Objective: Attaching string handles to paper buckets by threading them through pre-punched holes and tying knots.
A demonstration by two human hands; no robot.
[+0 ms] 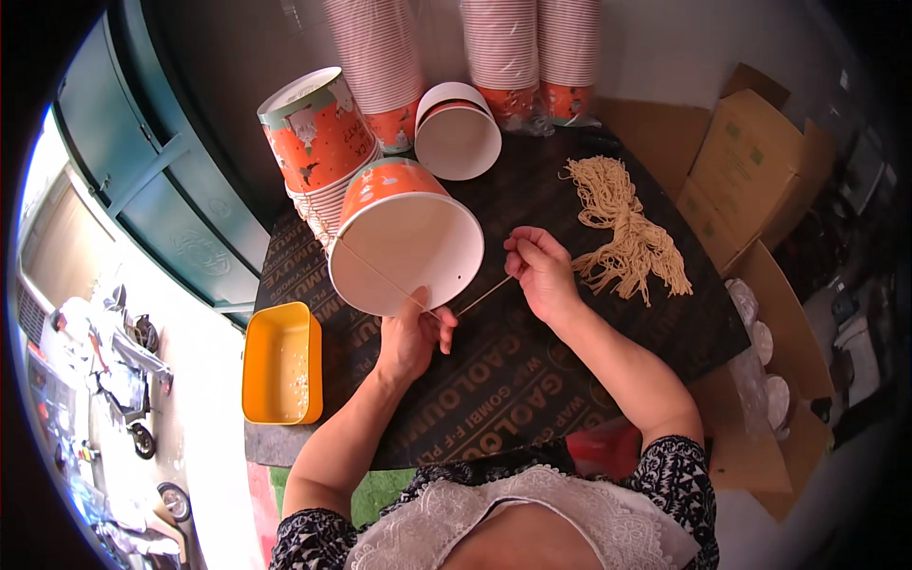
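A large orange paper bucket (404, 252) lies tilted in front of me, its white inside facing me and a small dark hole near the rim. My left hand (410, 337) grips its lower rim, thumb inside. A thin beige string (486, 295) crosses the bucket's opening, passes my left fingers and stretches taut to the right. My right hand (541, 275) pinches the other end, held apart from the bucket. To the right on the dark table (532, 389) lies a bundle of beige strings (627, 228).
Nested orange buckets (318, 142) stand at the left, with loose strings hanging beside them. Two more buckets (458, 138) lie behind. Tall wrapped bucket stacks (501, 47) line the wall. A yellow bin (313, 370) sits at the left edge; cardboard boxes (746, 171) stand right.
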